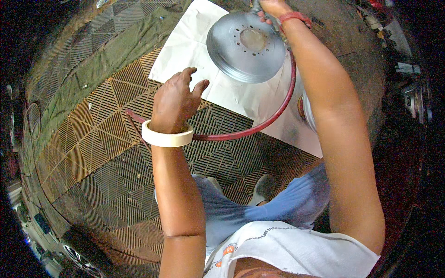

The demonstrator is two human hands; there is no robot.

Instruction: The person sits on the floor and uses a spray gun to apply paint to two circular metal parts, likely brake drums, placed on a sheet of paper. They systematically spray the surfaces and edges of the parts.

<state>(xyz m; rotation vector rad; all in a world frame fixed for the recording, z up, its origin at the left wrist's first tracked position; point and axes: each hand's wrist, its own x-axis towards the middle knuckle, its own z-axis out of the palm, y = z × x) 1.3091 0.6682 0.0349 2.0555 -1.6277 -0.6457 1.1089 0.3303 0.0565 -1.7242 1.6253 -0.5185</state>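
Note:
A round grey brake drum (232,55) with a ring of bolt holes about its centre opening lies on white paper (181,55). At its far right edge, my right hand (273,8) is closed around what looks like a grey spray gun (256,6), mostly cut off by the frame's top. A red hose (273,116) curves from below that hand, under my left wrist. My left hand (176,99) hovers left of the drum, thumb and fingers apart, holding nothing. A roll of cream masking tape (168,139) circles my left wrist.
Partly behind my right forearm, another round metal part (308,111) rests on the paper. Slatted floor tiles (120,171) spread below, with a green cloth strip (92,60) to the left. My shoe (263,187) is near the paper. A car wheel (81,257) shows at lower left.

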